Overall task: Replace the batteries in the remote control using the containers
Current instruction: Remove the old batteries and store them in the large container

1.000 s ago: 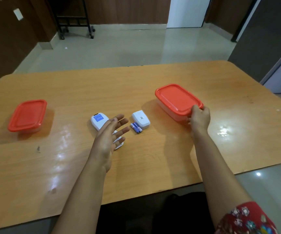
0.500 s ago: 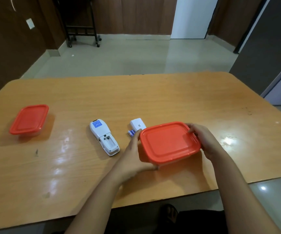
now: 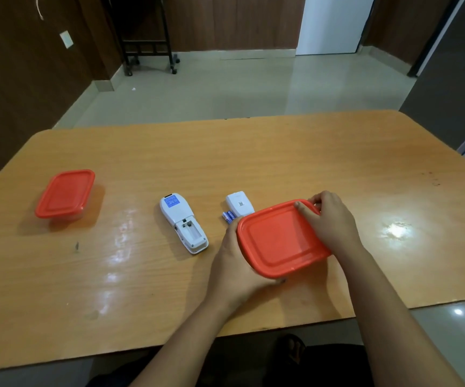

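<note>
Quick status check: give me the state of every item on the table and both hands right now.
Near container: lid on, held by both hands.
Far container: lid on, untouched, on the table.
Remote: face down, battery bay open and empty.
Battery cover: off, lying beside the batteries.
Batteries: loose on the table.
Left hand: gripping the near container.
Right hand: at the lid's far corner.

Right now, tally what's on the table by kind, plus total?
Red-lidded plastic containers: 2, one at the left, one held by the left hand and right hand
White remote control, battery bay open: 1
White battery cover: 1
Blue batteries: 2 visible, partly hidden by the held container
Total: 6
</note>
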Tool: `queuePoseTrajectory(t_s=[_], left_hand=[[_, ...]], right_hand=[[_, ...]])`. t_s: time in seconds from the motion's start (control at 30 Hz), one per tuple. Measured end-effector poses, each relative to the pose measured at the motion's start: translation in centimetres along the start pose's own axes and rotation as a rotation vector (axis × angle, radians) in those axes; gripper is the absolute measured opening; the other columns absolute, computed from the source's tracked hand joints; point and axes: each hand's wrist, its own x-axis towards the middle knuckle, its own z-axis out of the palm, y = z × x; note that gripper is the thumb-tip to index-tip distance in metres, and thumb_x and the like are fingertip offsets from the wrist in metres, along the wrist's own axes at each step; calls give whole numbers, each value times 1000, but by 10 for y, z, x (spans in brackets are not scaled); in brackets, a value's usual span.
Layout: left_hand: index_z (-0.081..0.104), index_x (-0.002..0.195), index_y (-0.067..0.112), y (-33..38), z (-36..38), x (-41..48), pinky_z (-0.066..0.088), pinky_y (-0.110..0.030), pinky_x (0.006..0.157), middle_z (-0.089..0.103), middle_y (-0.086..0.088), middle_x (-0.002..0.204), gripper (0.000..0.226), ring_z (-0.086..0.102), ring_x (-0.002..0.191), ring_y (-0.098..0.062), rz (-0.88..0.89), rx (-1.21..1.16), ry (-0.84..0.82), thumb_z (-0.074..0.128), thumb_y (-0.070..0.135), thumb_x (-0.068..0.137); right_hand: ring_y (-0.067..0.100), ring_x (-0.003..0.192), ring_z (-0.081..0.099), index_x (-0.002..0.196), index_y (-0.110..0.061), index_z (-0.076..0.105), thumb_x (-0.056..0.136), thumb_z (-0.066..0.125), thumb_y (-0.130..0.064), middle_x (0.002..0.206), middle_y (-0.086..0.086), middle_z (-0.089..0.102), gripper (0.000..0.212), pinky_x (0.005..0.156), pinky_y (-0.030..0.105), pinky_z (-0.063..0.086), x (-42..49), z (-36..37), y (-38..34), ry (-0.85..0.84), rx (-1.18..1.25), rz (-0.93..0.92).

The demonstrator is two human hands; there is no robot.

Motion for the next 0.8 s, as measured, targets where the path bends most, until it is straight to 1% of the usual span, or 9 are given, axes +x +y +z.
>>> queuePoseTrajectory(t_s=[0.07, 0.1, 0.17, 0.3, 0.43, 0.5, 0.57, 0.7, 0.8], left_hand=[[35, 127, 45, 0, 0, -1, 46, -16, 91, 54, 25, 122, 110, 52, 111, 9, 6, 18, 15, 88, 44, 32], [36, 127, 45, 1, 0, -1, 45, -16, 91, 54, 25, 121, 108, 52, 111, 9, 10, 24, 18, 88, 44, 32], [36, 123, 50, 1, -1, -1, 42, -9, 88, 55, 28, 118, 105, 52, 109, 11, 9, 34, 23, 88, 44, 32], [33, 120, 55, 3, -2, -2, 35, 2, 82, 52, 35, 110, 104, 50, 104, 15, 5, 50, 21, 88, 44, 32], [37, 123, 51, 3, -2, -2, 41, -7, 86, 55, 29, 112, 105, 52, 106, 11, 5, 55, 27, 88, 44, 32], [38, 122, 52, 3, -3, -2, 41, -7, 85, 56, 30, 109, 103, 53, 104, 12, 0, 57, 21, 88, 44, 32], [37, 120, 54, 3, -3, -2, 40, -5, 83, 56, 32, 107, 102, 53, 103, 14, -1, 55, 18, 88, 43, 33], [38, 123, 51, 5, -5, -3, 42, -7, 84, 57, 30, 108, 103, 53, 102, 13, -2, 56, 11, 89, 43, 34], [40, 119, 52, 4, -5, -1, 44, -8, 81, 58, 29, 107, 100, 54, 101, 12, -4, 40, 6, 89, 43, 33]], right_hand=[[21, 95, 54, 106, -13, 55, 89, 55, -48, 103, 2, 52, 39, 78, 33, 43, 0, -1, 0, -20, 22, -17], [19, 93, 52, 106, -13, 55, 90, 55, -45, 102, 1, 51, 36, 76, 32, 41, 0, -2, 1, -19, 37, -31], [17, 90, 50, 104, -12, 56, 91, 57, -38, 101, 0, 50, 30, 74, 30, 37, 0, -3, 2, -27, 108, -40], [15, 88, 48, 102, -10, 57, 91, 58, -29, 98, 1, 50, 22, 74, 28, 36, 1, -2, 7, -44, 247, -51], [14, 84, 47, 99, -11, 55, 94, 56, -20, 93, 0, 50, 10, 72, 24, 34, 2, 0, 9, -38, 358, -64], [11, 76, 45, 97, -12, 53, 94, 54, -19, 85, -3, 48, 7, 64, 17, 36, 2, 1, 9, -12, 465, -71], [8, 73, 45, 96, -13, 53, 94, 54, -19, 80, -6, 48, 6, 61, 13, 38, 1, 0, 9, 18, 521, -90], [13, 78, 48, 97, -16, 54, 93, 56, -16, 84, -2, 51, 5, 66, 16, 39, 0, 1, 10, 77, 554, -157], [3, 79, 50, 100, -16, 53, 91, 54, -21, 86, -8, 51, 10, 70, 10, 39, -5, -6, 6, 163, 627, -214]])
